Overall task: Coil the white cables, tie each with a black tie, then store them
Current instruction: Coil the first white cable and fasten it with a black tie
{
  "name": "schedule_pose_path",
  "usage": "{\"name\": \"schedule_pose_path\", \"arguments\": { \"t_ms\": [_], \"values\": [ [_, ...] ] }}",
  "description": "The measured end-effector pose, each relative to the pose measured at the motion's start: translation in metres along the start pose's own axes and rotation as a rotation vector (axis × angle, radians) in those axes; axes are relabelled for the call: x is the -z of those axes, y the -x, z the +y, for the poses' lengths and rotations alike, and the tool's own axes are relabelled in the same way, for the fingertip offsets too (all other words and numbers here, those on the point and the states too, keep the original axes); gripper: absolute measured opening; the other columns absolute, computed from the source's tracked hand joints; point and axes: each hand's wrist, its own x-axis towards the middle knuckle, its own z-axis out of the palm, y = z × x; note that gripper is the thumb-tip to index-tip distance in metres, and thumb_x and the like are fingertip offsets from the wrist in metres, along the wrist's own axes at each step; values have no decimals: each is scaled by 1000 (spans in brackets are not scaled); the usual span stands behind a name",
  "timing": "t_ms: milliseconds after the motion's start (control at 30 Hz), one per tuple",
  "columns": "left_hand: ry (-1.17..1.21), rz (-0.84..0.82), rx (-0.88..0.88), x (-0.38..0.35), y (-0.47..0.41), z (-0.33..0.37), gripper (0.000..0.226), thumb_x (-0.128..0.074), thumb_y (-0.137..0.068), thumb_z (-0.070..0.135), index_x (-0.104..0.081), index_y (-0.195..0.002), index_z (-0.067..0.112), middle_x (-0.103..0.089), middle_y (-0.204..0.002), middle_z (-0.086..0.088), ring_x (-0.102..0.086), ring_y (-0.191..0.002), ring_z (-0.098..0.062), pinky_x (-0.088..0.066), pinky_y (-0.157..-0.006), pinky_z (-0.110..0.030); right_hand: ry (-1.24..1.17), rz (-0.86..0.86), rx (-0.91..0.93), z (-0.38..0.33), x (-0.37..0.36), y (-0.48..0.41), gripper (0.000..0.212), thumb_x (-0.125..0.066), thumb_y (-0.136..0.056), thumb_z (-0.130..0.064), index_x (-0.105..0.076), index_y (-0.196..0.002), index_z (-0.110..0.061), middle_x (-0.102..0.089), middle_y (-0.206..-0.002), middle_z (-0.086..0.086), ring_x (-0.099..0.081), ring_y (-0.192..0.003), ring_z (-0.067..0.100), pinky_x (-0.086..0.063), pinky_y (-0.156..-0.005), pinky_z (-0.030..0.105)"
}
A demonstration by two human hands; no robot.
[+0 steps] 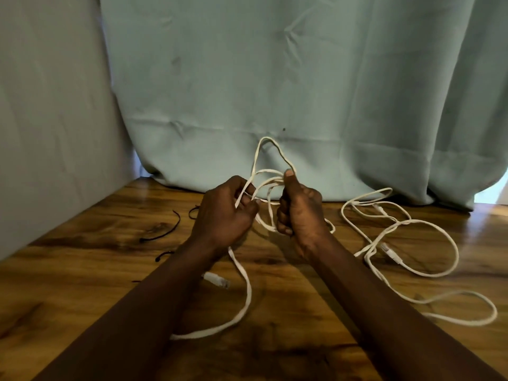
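My right hand (299,213) grips several loops of a flat white cable (248,295) in its fist, thumb up, and one loop stands up above the fist. My left hand (224,213) pinches a strand of the same cable between its fingers, close beside the right hand. The cable's tail runs down under my left wrist, curves across the table toward me, and its plug (217,280) lies by my left forearm. A second white cable (428,229) sprawls loose on the table to the right. Black ties (165,232) lie on the table at the left.
The wooden table (82,270) is backed by a pale green curtain (275,78) hanging to its rear edge, and a grey wall (49,119) stands along the left side. Another black tie (163,255) lies near my left forearm.
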Motion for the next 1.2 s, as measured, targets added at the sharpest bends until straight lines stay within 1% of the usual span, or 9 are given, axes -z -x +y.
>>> {"name": "schedule_pose_path", "arguments": {
  "t_ms": [167, 300, 400, 533, 633, 733, 867, 1000, 1200],
  "values": [
    [282, -300, 260, -5, 8, 10, 33, -64, -98, 8, -57, -119, 32, -64, -97, -8, -62, -52, -19, -59, -52, -40, -312, 159, -100, -11, 22, -19, 51, -45, -108, -40, -34, -62, -22, -24, -42, -8, -21, -29, 7, -19, -32, 15],
    [-181, -434, -7, -4, 7, 19, 62, -69, -97, 24, -35, -145, 42, -64, -97, 8, -65, -76, -12, -49, -64, -25, -566, 294, -220, -15, 34, -28, 48, -41, -109, -40, -31, -65, -22, -25, -38, -7, -21, -27, 8, -20, -31, 14],
    [-372, -596, -125, -3, 5, 32, 75, -75, -88, 25, -36, -151, 40, -64, -125, 10, -59, -100, -9, -40, -83, -22, -657, 457, -259, -19, 50, -38, 43, -40, -107, -36, -32, -68, -21, -28, -38, -5, -24, -27, 10, -22, -33, 13],
    [-507, -615, -292, 1, 8, 41, 42, -64, -92, 28, -48, -124, 50, -59, -115, 21, -60, -115, -12, -37, -80, -25, -630, 628, -252, -26, 74, -49, 37, -39, -103, -34, -35, -70, -18, -33, -49, -1, -27, -30, 12, -29, -42, 15],
    [-766, -484, -425, -4, 8, 47, 36, -53, -99, 43, -46, -134, 47, -65, -126, 11, -63, -114, -20, -40, -74, -34, -609, 654, -238, -29, 75, -48, 38, -40, -104, -39, -40, -73, -17, -38, -43, 0, -31, -27, 13, -35, -43, 17],
    [-949, -503, -588, -15, 21, 62, 36, -50, -101, 46, -50, -136, 38, -63, -117, 4, -66, -103, -25, -37, -68, -35, -553, 579, -174, -27, 59, -42, 42, -37, -107, -37, -39, -69, -18, -37, -37, -4, -33, -26, 11, -32, -39, 15],
    [-803, -390, -773, -14, 27, 62, 16, -55, -92, 44, -66, -93, 32, -67, -84, 7, -64, -65, -19, -17, -49, -29, -416, 396, -55, -19, 31, -33, 49, -34, -111, -35, -40, -65, -18, -34, -41, -6, -31, -30, 10, -28, -39, 17],
    [-535, -338, -703, -9, 21, 51, 27, -45, -92, 49, -68, -102, 37, -70, -97, 14, -65, -79, -11, -30, -58, -29, -237, 190, -2, -16, 20, -26, 43, -35, -110, -32, -40, -70, -19, -32, -48, -4, -30, -35, 9, -30, -42, 22],
    [-114, -243, -496, 2, 9, 39, 18, -59, -97, 33, -75, -104, 31, -68, -86, 21, -58, -69, 3, -37, -61, -19, 48, -83, 56, -12, 14, -17, 37, -37, -110, -28, -47, -77, -14, -37, -61, 2, -38, -51, 12, -33, -47, 24]
  ]
}}
